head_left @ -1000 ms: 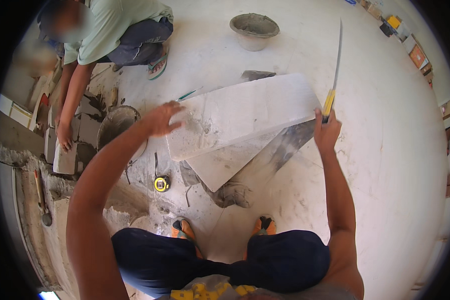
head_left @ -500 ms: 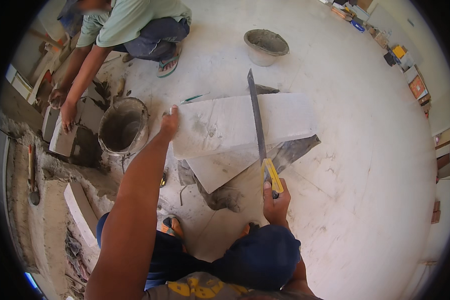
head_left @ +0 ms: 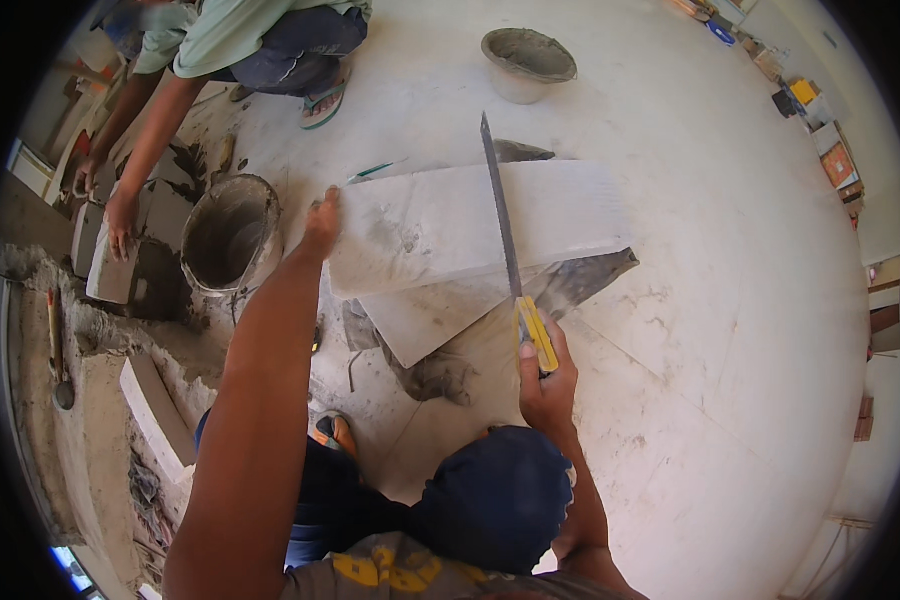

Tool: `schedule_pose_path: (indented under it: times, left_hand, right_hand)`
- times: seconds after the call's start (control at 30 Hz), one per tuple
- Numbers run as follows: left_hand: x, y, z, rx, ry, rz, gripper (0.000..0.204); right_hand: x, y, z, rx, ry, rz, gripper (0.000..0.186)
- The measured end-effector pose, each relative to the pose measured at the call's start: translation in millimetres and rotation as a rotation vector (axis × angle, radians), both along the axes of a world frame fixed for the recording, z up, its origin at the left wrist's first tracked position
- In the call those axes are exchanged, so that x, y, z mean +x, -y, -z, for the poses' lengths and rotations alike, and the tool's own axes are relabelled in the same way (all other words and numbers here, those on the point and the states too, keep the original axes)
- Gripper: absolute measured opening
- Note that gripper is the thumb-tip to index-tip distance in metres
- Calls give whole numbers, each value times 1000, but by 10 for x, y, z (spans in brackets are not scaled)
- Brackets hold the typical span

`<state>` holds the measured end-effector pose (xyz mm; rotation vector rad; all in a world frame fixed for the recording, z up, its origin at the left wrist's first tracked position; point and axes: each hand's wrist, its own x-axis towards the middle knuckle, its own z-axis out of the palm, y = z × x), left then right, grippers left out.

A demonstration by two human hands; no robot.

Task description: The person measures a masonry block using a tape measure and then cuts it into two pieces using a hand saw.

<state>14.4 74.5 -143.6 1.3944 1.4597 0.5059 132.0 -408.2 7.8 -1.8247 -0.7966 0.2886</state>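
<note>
A long white block [head_left: 400, 230] lies across another white block [head_left: 430, 325] in front of me. My left hand [head_left: 320, 222] grips the upper block's left end. A handsaw [head_left: 502, 210] with a yellow handle crosses the upper block towards its right part, its tip reaching past the far edge. My right hand [head_left: 548, 385] is closed around the saw's handle, just short of the block's near edge. Whether the teeth have cut into the block cannot be made out. A thin green pen-like tool [head_left: 370, 171] rests on the floor beyond the block's left corner.
A mortar-caked bucket [head_left: 232, 240] stands left of my left forearm. Farther off is a second bucket [head_left: 530, 65] with grey mortar. At the upper left a squatting co-worker [head_left: 270, 45] handles white blocks [head_left: 115, 265]. Dark sheeting [head_left: 595, 280] lies under the stacked blocks.
The view has shifted slightly, moving the scene up and left. Both my hands keep their hold, and the saw sits nearly the same on the block. The co-worker's hands have moved a little.
</note>
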Motion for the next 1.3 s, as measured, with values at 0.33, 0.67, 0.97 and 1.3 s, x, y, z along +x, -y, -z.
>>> schedule_pose_path:
  times: [0.33, 0.67, 0.97, 1.3]
  left_hand:
    - [-151, -71, 263, 15, 365, 1, 87]
    - [120, 383, -369, -92, 172, -4, 89]
    - [105, 279, -253, -114, 28, 30, 100]
    - [56, 320, -368, 66, -124, 137, 100]
  right_hand:
    - [18, 1, 27, -56, -21, 6, 51]
    - [-81, 363, -67, -125, -133, 55, 40]
    - [128, -17, -53, -125, -107, 46, 34]
    - [470, -228, 66, -79, -66, 27, 35]
